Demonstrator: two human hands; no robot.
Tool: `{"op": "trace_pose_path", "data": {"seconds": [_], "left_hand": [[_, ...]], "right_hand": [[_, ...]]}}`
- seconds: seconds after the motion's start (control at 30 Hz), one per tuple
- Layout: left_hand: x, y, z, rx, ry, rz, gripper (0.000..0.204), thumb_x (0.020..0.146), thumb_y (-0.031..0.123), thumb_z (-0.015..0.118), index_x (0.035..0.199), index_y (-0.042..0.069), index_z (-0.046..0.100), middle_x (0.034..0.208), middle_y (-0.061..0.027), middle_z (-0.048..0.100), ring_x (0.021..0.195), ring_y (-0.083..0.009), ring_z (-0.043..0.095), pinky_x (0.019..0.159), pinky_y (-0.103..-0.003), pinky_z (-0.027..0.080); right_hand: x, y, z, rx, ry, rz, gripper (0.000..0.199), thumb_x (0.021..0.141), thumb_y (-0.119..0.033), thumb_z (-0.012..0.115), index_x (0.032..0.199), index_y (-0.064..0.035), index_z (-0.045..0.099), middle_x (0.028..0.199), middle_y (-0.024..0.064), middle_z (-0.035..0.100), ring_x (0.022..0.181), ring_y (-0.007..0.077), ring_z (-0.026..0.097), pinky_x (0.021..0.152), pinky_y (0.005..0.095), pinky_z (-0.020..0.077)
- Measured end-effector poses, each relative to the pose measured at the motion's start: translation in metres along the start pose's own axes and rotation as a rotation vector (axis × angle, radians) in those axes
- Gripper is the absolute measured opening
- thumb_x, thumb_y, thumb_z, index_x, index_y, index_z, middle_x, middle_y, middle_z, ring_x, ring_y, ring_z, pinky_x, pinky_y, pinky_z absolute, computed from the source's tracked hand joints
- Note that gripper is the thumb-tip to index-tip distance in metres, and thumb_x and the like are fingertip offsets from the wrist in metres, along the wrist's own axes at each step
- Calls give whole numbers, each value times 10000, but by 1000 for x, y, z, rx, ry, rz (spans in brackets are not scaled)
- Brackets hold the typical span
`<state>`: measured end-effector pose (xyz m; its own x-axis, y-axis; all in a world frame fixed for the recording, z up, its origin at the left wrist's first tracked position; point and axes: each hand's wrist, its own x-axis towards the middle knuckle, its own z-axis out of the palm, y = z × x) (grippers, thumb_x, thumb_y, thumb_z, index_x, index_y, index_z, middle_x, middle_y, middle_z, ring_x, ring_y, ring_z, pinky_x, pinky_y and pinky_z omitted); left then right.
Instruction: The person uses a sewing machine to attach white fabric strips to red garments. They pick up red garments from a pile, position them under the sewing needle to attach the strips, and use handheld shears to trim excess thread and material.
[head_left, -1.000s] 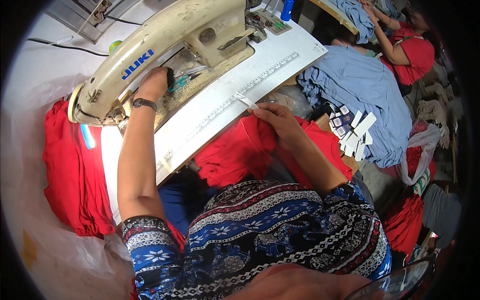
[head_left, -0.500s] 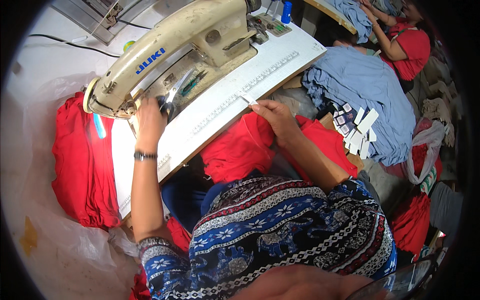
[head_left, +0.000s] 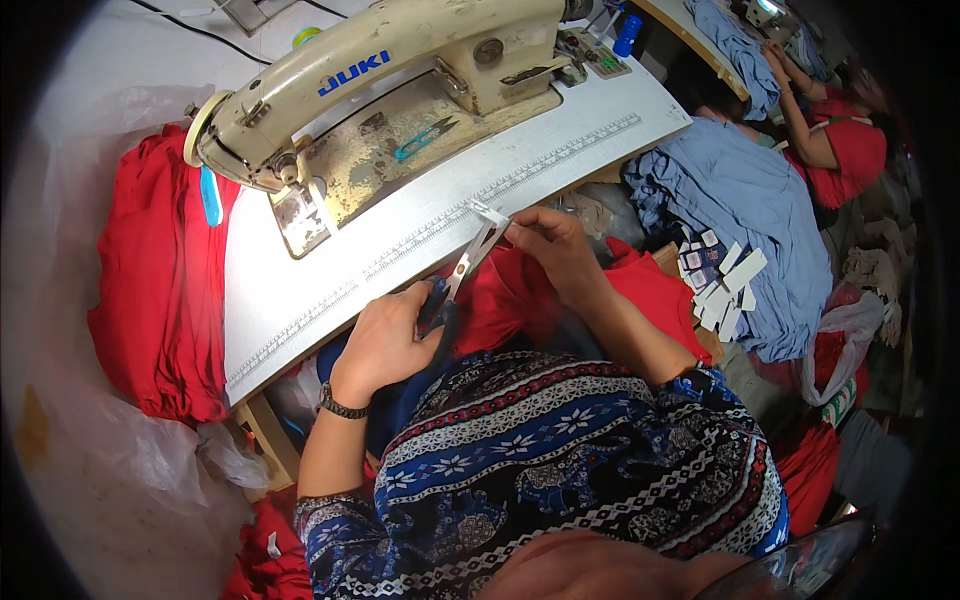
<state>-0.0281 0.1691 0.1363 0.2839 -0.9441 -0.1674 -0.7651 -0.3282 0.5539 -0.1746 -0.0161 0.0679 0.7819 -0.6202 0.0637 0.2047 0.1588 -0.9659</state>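
My left hand (head_left: 385,340) is closed round the dark handles of a pair of scissors (head_left: 461,268), above the front edge of the sewing table. The silver blades point away from me, slightly parted, with their tips at a small white label strip (head_left: 490,213). Pinched between thumb and fingers, that strip is in my right hand (head_left: 555,250). Whether the blades touch it I cannot tell. Red fabric (head_left: 495,300) lies across my lap beneath both hands. Behind them stands a beige sewing machine (head_left: 400,65), with turquoise thread snips (head_left: 424,138) on its bed.
Red garments (head_left: 160,280) are heaped at the table's left end. To the right, white and dark labels (head_left: 720,285) rest beside blue-grey cloth (head_left: 740,210). A printed ruler (head_left: 560,145) runs along the white tabletop (head_left: 300,290). A person in red (head_left: 845,150) works at the far right.
My left hand has taken the scissors from the machine bed and brought them toward me, to the white strip. The right hand still pinches the strip. The view has shifted slightly.
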Motion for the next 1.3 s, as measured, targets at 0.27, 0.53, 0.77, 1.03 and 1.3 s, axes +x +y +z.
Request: {"op": "trace_pose_path", "data": {"seconds": [0.27, 0.53, 0.77, 1.03, 1.3], "left_hand": [[8, -12, 19, -32, 22, 67, 336, 743, 83, 647, 1063, -8, 597, 637, -210, 575, 610, -376, 598, 567, -412, 451], [9, -7, 9, 33, 30, -28, 228, 783, 155, 655, 964, 28, 600, 700, -221, 608, 738, -410, 610, 657, -477, 474], [101, -51, -17, 434, 333, -25, 290, 818, 241, 681, 988, 21, 598, 873, -196, 660, 830, -381, 637, 731, -459, 509], [45, -1, 80, -120, 236, 186, 323, 820, 296, 723, 916, 4, 626, 834, -162, 676, 712, -273, 656, 667, -376, 513], [-70, -30, 13, -995, 546, -24, 268, 963, 86, 502, 1209, -2, 561, 1152, -67, 625, 1029, -124, 583, 891, -282, 473]], "right_hand": [[-3, 8, -2, -84, -55, 11, 137, 889, -56, 583, 964, 10, 676, 875, 14, 662, 836, 78, 576, 766, 243, 464], [-1, 25, -14, -163, 31, -48, 160, 924, -121, 586, 1005, -2, 654, 912, 17, 656, 840, 79, 580, 754, 235, 461], [6, 4, -14, 204, 60, 221, 164, 896, -61, 635, 1052, -11, 648, 997, 15, 665, 902, 64, 605, 767, 228, 491], [4, -1, 12, 106, -57, 160, 242, 868, -92, 678, 1093, -8, 646, 1006, 34, 669, 930, 103, 600, 860, 258, 476], [32, -18, 76, -668, -843, -258, 290, 792, -162, 745, 1019, -48, 606, 893, 69, 651, 841, 136, 588, 783, 324, 479]]}}
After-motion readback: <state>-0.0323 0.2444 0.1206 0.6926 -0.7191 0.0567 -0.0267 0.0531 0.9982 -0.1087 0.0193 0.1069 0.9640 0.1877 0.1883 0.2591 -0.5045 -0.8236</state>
